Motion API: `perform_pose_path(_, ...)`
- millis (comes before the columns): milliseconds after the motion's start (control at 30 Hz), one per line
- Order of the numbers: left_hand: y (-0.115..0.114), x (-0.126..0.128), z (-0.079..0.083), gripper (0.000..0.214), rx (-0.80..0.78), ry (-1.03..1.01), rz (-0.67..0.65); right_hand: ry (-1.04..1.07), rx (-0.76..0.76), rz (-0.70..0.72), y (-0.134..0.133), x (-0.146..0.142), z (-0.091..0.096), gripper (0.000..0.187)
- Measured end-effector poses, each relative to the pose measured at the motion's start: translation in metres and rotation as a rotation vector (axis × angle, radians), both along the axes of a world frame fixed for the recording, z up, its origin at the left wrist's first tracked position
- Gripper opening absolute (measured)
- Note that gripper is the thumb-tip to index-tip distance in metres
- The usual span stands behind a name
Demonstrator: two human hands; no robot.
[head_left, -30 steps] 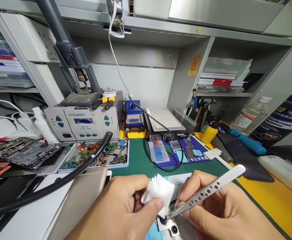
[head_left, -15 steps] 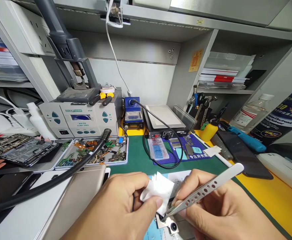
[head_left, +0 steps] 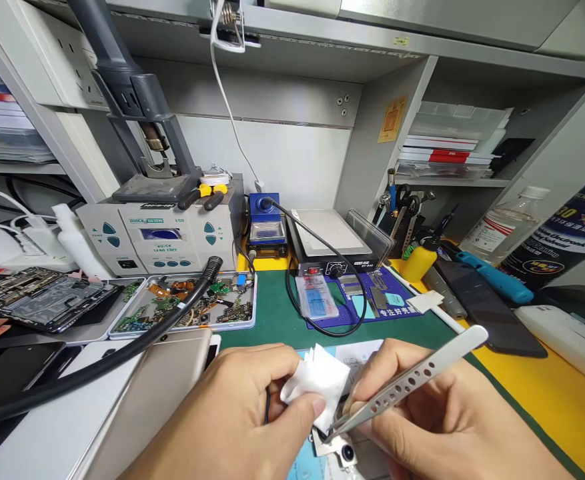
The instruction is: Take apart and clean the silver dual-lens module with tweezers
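My left hand (head_left: pixel 252 407) pinches a folded white wipe (head_left: pixel 319 387) between thumb and fingers. Its lower corner reaches down to a small metal camera module (head_left: pixel 335 447) with a round dark lens. Held in my right hand (head_left: pixel 422 413) are silver tweezers (head_left: pixel 417 380) with a row of holes along the arm. The tweezer tips are at the wipe's lower corner, over the module's upper-left part; whether they grip anything there is too small to tell. Beneath both hands lies a light blue printed sheet (head_left: pixel 305 463), partly hidden by them.
Left stand a hot air station (head_left: pixel 162 233), a tray of circuit boards (head_left: pixel 249 319) and stacked phones. A black hose (head_left: pixel 122 360) crosses them. Behind is a heating plate (head_left: pixel 329 233) with a looped cable. To the right are a yellow bottle (head_left: pixel 419 263), a blue-handled tool (head_left: pixel 497 277) and a dark phone (head_left: pixel 492 313).
Almost nothing differs. The tweezer tips have shifted very slightly at the wipe's lower corner; both hands keep their places and their holds.
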State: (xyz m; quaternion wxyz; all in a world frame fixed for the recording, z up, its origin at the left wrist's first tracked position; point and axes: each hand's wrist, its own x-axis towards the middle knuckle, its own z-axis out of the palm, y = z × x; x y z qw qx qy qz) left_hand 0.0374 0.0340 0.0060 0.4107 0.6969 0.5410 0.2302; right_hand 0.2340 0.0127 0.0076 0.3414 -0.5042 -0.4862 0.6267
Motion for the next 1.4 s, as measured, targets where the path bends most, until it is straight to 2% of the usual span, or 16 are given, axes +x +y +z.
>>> perform_pose_path(467,0.000,0.001,0.001,0.030,-0.001,0.016,0.002,0.005,0.007,0.000,0.001,-0.001,0.002,0.030)
perform_pose_path(767,0.001,0.007,0.021,0.025,-0.056,0.089,0.010,-0.088,-0.024,-0.016,0.001,-0.003,0.009,0.033)
perform_pose_path(900,0.004,0.004,0.019,0.024,-0.162,-0.038,-0.016,-0.123,-0.022,-0.061,0.000,-0.001,0.010,0.036)
perform_pose_path(1067,0.006,-0.001,0.012,0.028,-0.283,-0.154,-0.022,-0.061,0.021,-0.058,0.004,0.004,0.008,0.034)
perform_pose_path(1233,0.005,0.000,0.018,0.027,-0.284,-0.186,-0.034,-0.074,0.011,-0.052,0.005,0.003,0.010,0.033)
perform_pose_path(1400,0.000,0.005,0.029,0.033,-0.240,-0.109,0.033,-0.149,-0.019,-0.069,0.003,-0.002,0.012,0.037)
